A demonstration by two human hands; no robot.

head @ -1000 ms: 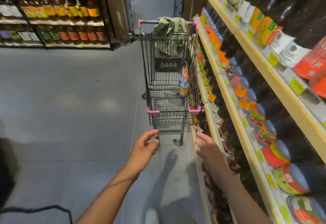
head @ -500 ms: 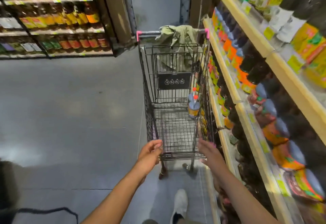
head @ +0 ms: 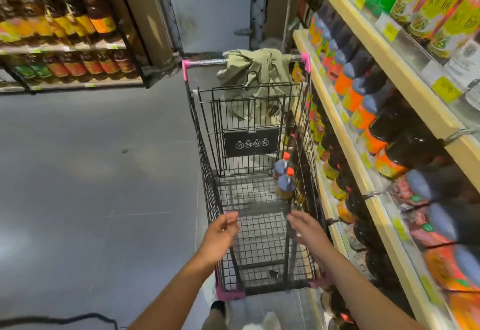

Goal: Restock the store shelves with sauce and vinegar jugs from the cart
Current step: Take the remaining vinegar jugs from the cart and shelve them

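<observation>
Hovering over one cart [head: 205, 163], two hands [head: 220, 236] [head: 307, 233], two jugs [head: 281, 167] [head: 285, 184]

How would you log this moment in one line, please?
left hand: open, empty | right hand: open, empty | black wire shopping cart with pink corners: two orange-capped dark jugs upright inside, ungrasped

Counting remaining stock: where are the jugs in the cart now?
Head view: two orange-capped jugs stand at the cart's right wall, toward its far end, beside the right-hand shelves and just right of the black sign panel.
</observation>
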